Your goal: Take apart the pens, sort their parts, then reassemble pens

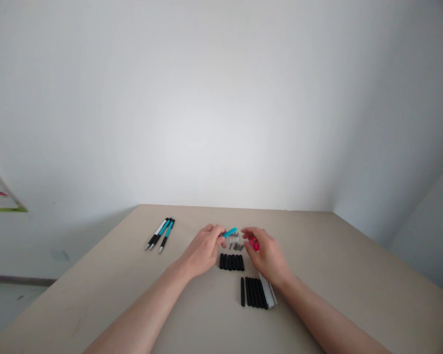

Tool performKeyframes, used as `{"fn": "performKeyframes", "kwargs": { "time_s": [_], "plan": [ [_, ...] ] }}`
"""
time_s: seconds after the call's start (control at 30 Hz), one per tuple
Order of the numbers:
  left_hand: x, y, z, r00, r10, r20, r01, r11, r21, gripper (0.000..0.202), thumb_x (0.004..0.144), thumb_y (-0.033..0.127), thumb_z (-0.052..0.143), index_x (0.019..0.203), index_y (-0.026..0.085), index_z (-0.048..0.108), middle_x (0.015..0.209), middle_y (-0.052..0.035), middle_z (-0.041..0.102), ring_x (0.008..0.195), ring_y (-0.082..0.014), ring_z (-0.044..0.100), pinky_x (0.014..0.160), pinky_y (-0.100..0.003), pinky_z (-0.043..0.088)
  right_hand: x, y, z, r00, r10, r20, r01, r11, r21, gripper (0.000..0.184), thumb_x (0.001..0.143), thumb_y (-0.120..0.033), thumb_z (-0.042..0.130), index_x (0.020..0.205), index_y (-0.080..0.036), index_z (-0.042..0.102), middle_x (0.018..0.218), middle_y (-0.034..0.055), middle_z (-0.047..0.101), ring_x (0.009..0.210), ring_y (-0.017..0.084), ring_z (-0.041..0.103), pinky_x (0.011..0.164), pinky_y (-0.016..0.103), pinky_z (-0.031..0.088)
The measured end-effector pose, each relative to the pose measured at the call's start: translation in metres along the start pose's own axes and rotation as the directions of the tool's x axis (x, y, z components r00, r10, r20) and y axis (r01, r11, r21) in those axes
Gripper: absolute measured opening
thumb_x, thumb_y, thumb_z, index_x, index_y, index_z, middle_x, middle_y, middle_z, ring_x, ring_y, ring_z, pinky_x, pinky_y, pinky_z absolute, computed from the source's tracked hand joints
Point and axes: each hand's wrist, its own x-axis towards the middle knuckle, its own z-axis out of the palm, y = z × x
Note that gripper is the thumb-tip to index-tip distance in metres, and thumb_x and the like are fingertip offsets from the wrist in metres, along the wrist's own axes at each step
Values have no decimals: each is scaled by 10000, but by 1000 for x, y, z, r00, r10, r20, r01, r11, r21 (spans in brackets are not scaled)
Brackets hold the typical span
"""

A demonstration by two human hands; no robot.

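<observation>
My left hand (206,247) is closed on a turquoise pen barrel (230,232), which sticks out past the fingertips toward the right. To its right, my right hand (265,250) is held with curved fingers, thumb and forefinger apart, and no object shows between them. Bright pink parts (254,244) show beside its fingers, partly covered by the hand. Between the hands lie small metal pen parts (238,247) and small clear pieces (234,240). Just below them is a row of short black grips (232,262).
Nearer me lie longer black tubes (254,292) in a row, with thin white refills (268,292) alongside, partly under my right wrist. Three assembled pens (161,234) rest at the left on the beige table (306,236). A white wall (221,123) stands behind.
</observation>
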Motion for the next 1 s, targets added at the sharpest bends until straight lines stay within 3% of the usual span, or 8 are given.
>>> {"fn": "performKeyframes", "kwargs": {
  "time_s": [0.13,0.27,0.63,1.0],
  "plan": [
    [0,-1,1,1000,-27,-13,26,998,-57,139,926,106,311,893,208,401,871,-45,648,878,-194,558,813,-323,412,0,13,1,995,31,94,-12,980,-198,280,731,-69,519,978,-159,616,963,91,653,968,249,550,869,406,442],
    [0,0,-1,999,-44,3,44,997,-63,114,931,128,310,916,212,384,903,-52,653,919,-204,553,826,-333,404,0,17,3,980,42,193,13,962,-274,276,731,-65,545,975,-154,638,948,87,661,950,255,538,857,393,434],
    [1,0,-1,998,-45,44,46,999,-28,112,929,143,312,895,206,398,949,-70,627,959,-219,524,848,-348,397,2,12,1,969,43,242,29,958,-286,237,730,-29,547,865,-180,670,857,49,663,897,219,536,800,307,413],
    [1,-2,0,1000,10,22,-10,1000,-11,146,921,110,335,938,184,459,931,-70,595,921,-211,507,816,-334,425,2,13,1,955,-22,294,114,948,-298,167,778,-81,596,771,-203,711,771,44,640,869,210,518,795,312,395]
  ]
}}
